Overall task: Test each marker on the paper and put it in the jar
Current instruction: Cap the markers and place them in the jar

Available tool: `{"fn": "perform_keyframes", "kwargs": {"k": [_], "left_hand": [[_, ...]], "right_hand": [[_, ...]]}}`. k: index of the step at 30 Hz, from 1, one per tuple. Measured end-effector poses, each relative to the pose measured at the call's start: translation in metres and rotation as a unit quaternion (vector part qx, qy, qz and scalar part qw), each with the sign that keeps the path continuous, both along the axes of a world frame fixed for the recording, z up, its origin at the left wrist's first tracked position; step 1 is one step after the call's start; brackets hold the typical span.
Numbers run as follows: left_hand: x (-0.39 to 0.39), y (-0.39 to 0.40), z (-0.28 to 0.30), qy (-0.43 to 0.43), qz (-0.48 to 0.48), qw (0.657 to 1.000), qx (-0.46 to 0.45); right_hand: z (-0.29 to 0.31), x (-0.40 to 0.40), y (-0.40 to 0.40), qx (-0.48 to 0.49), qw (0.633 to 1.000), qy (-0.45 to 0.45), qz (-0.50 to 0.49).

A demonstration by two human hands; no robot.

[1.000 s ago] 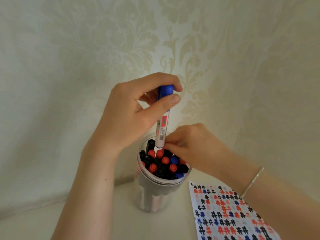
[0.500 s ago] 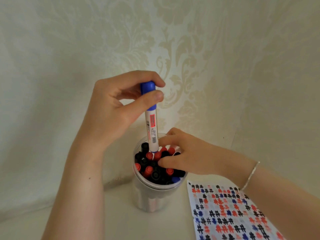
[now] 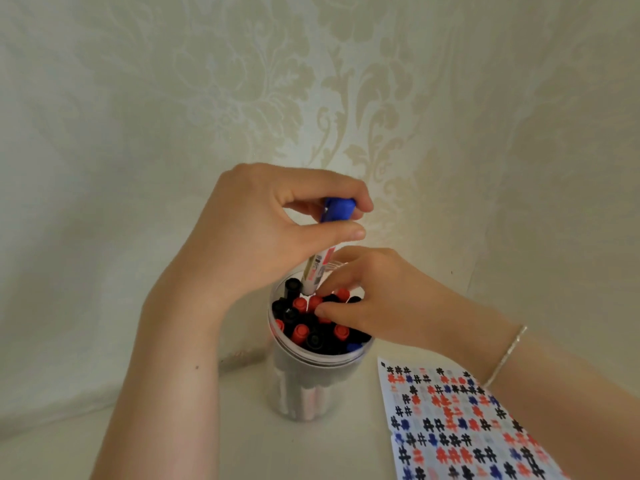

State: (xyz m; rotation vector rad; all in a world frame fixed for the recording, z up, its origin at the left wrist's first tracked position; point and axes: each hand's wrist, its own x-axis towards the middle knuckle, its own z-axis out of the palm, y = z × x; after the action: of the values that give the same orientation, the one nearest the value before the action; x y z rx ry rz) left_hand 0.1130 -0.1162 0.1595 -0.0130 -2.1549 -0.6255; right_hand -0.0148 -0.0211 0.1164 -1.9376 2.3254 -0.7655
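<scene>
Here, one damask-patterned wall (image 3: 346, 81) behind, one pale table (image 3: 311, 452) below. Two bare hands over one jar. One sheet of paper (image 3: 460, 427) at lower right, lying flat just beside the jar, covered in rows of black, red and blue hash marks. One clear jar (image 3: 311, 386) upright near the wall, packed with capped markers (image 3: 304, 332): about six red caps, one blue and many black showing, exact count not clear.

Left hand (image 3: 256, 237) above the jar, thumb and forefinger pinching the blue cap of one marker (image 3: 317, 268); white barrel tilted, lower end down among the caps at the jar's far rim. Right hand (image 3: 374, 299) reaching in from the right, fingers curled and fingertips pressed among the caps beside the barrel; whether gripping any of them, cannot tell. One thin silver bracelet (image 3: 505, 356) on the right wrist.

Against half a second ago: marker lower in the jar, with less barrel showing and leaning more, left hand dropped closer to the rim, right hand much as before.
</scene>
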Motion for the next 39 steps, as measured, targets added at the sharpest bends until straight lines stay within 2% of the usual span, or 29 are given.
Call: {"fn": "perform_keyframes", "kwargs": {"k": [5,10,17,21,24,29,34,39], "left_hand": [[-0.007,-0.007,-0.003,-0.11,0.045,0.993,0.017],[-0.013,-0.024,-0.012,-0.236,0.078,0.969,0.018],[-0.025,-0.035,-0.021,-0.283,0.122,0.951,-0.001],[-0.029,-0.041,-0.029,-0.322,0.235,0.917,0.024],[-0.034,-0.038,-0.03,-0.34,0.301,0.891,0.001],[-0.037,-0.036,-0.031,-0.348,0.279,0.895,-0.028],[-0.029,-0.047,-0.028,-0.368,0.22,0.904,0.01],[-0.038,-0.05,-0.035,-0.343,0.217,0.912,0.052]], "right_hand": [[-0.001,0.002,0.0,-0.029,0.999,-0.033,0.003],[-0.002,-0.002,-0.001,-0.018,0.998,-0.038,-0.04],[-0.004,-0.004,-0.005,-0.023,0.996,-0.051,-0.064],[-0.004,0.0,-0.009,-0.036,0.996,-0.042,-0.072],[-0.003,0.002,-0.014,-0.033,0.996,-0.043,-0.076],[-0.002,-0.002,-0.019,-0.025,0.993,-0.048,-0.101],[-0.003,-0.004,-0.023,-0.026,0.991,-0.07,-0.112],[-0.003,-0.006,-0.027,-0.022,0.988,-0.098,-0.121]]}}
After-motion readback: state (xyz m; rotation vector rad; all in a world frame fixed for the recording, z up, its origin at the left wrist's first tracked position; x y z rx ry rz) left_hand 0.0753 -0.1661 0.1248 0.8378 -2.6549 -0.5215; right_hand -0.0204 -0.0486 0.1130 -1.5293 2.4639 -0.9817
